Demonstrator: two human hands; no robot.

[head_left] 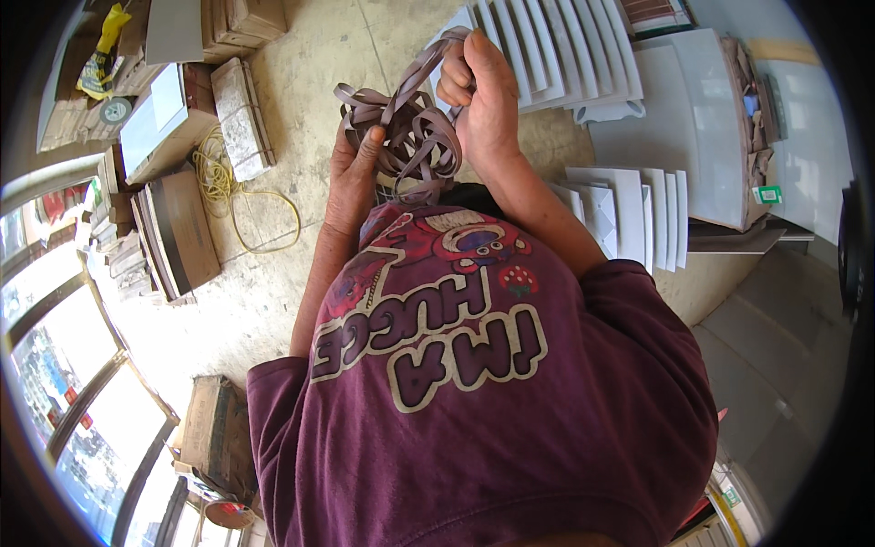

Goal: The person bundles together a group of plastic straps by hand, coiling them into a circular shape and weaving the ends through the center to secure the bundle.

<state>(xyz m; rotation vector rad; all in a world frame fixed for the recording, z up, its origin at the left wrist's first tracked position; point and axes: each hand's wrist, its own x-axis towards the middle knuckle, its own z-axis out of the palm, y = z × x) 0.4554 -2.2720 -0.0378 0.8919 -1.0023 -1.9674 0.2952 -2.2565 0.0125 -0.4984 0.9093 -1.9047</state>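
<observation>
A loose, tangled bundle of grey-brown ribbon [415, 137] is held up in front of my chest. My left hand [357, 164] grips its left side, with the thumb pressed over the loops and the other fingers mostly hidden behind. At the upper right of the bundle, my right hand [478, 91] is closed with curled fingers around a strand that rises from the tangle. Several loops stick out above and between the two hands.
White folded boards [547, 55] stand in a row beyond my right hand, with more white panels [629, 210] nearer. A pale table [674, 118] is at right. Cardboard boxes [178, 223] and a coiled yellow cord [214, 173] lie on the floor to the left.
</observation>
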